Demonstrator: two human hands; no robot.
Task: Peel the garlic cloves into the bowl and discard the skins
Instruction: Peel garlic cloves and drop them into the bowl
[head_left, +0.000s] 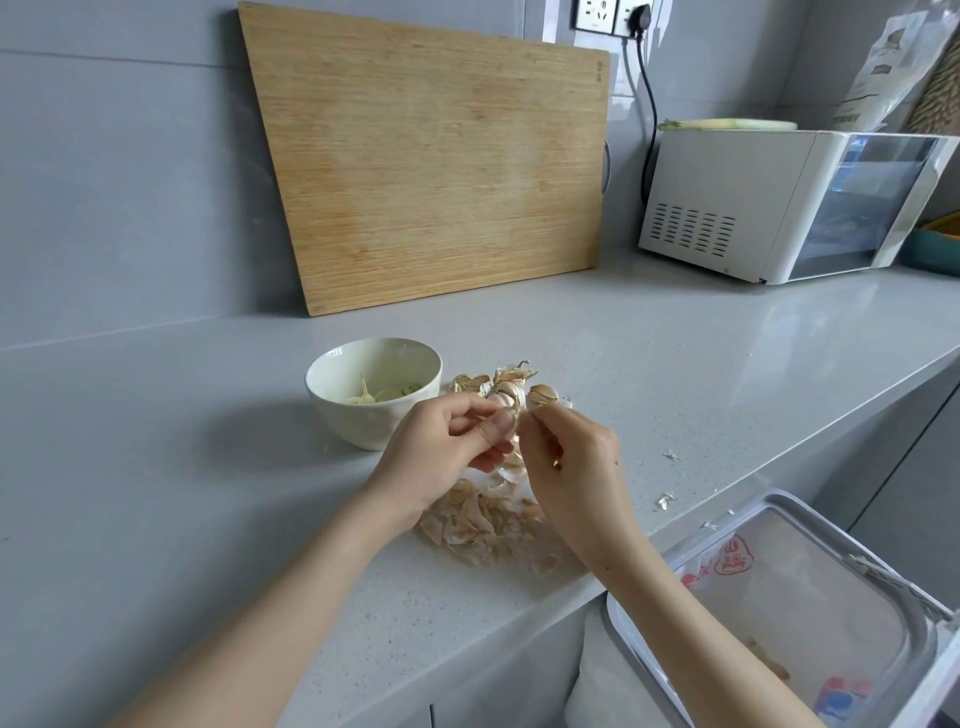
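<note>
Mid-peel: my left hand (447, 447) and right hand (566, 467) both pinch one clove (506, 399). Next, skin off, clove into bowl (358, 423).

garlic clove (506, 401) mostly hidden in the grip, skin pile (475, 527) partly under wrists, bin (789, 582) cut off bottom-rt

Left hand (441, 449) and right hand (574, 467) meet, both curled, pinching.

Grey tiled wall (130, 182) beyond the hands (441, 457), bamboo cutting board (431, 171) leaning there; white microwave (737, 208) farther right, on pale worktop (156, 467).
</note>
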